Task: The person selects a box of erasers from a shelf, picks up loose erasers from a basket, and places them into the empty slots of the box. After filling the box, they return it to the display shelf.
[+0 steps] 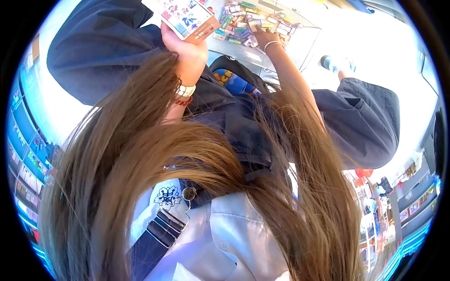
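Note:
My left hand is closed around the lower end of a white and brown box printed with small colourful cartoon figures. My right hand is in a pile of small, brightly coloured packets, its fingers stretched out and touching the top ones. I see nothing gripped in it. The packets lie in a white mesh basket in front of me; their exact kind is too small to tell. Long hair hangs over both forearms and covers part of the view.
A dark bag with a colourful print sits between my lap and the basket. My knees in dark trousers spread to both sides. Stocked shelves stand at the left edge, and racks of goods at the lower right.

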The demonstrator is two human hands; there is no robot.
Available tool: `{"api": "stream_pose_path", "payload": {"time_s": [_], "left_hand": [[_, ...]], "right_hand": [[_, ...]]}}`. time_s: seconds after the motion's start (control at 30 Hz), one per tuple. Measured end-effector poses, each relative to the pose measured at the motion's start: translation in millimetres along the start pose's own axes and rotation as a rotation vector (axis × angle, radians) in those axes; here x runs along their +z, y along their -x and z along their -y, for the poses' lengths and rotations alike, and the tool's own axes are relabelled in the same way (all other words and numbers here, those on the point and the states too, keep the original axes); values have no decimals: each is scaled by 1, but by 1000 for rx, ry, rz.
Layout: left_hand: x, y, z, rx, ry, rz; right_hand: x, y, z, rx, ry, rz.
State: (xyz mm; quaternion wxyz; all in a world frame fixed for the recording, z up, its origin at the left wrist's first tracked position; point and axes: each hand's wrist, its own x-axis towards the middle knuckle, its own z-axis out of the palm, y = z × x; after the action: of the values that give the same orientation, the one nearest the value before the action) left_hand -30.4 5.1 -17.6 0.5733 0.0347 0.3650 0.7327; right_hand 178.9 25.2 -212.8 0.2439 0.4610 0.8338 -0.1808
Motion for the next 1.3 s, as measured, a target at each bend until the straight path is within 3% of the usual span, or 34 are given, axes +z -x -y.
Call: {"api": "stream_pose_path", "payload": {"time_s": [0.07, 0.3, 0.43, 0.53, 0.7, 0.83, 1.0, 1.2, 1.3], "left_hand": [[1, -1, 0, -13, 11, -10], [2, 0, 3, -16, -6, 2], [2, 0, 3, -24, -22, 16], [6, 1, 2, -46, 6, -69], [-2, -1, 3, -53, 14, -48], [-4, -2, 3, -54, 8, -17], [-1, 2, 4, 4, -32, -56], [-2, 1, 6, 4, -99, -51], [-2, 0, 5, -15, -117, -26]], "right_hand": [[0, 7, -5, 49, -146, 78], [24, 13, 0, -60, -411, -145], [12, 3, 13, -126, -536, -15], [31, -7, 24, -224, -568, -178], [29, -7, 31, -182, -391, 224], [35, -16, 47, -114, -363, 254], [47, -44, 58, 52, -389, 457], [71, -64, 48, -196, -387, 389], [69, -56, 45, -140, -514, 323]]}}
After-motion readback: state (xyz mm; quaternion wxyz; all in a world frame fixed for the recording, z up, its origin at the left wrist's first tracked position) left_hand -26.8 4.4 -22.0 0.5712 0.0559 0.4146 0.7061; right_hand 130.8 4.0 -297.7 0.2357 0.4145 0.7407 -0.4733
